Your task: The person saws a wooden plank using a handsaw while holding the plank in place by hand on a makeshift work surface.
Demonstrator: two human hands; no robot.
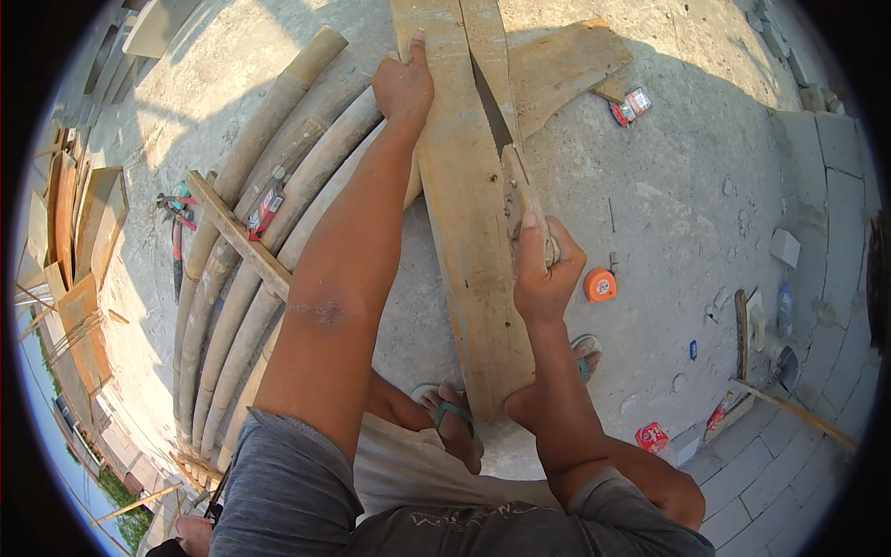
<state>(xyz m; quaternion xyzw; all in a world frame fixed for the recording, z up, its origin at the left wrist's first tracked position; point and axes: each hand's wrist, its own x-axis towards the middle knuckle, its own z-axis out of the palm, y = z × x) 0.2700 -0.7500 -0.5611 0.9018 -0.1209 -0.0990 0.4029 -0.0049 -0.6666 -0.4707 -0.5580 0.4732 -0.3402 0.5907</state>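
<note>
A long wooden plank (pixel 469 213) runs from the top of the view down to my feet. My left hand (pixel 405 85) presses flat on its far left edge. My right hand (pixel 541 269) grips the wooden handle of a hand saw (pixel 501 130). The saw's blade lies in a cut along the plank's right side, splitting off a narrow strip (pixel 487 46). My sandalled foot (pixel 455 422) rests by the plank's near end.
Several bamboo poles (pixel 269 232) lie curved at the left under a wooden batten (pixel 239 234). An orange tape measure (pixel 600 285) sits on the concrete to the right. Pliers (pixel 176 206) lie at far left, a board offcut (pixel 561 65) at the top, small red packets (pixel 635 104) nearby.
</note>
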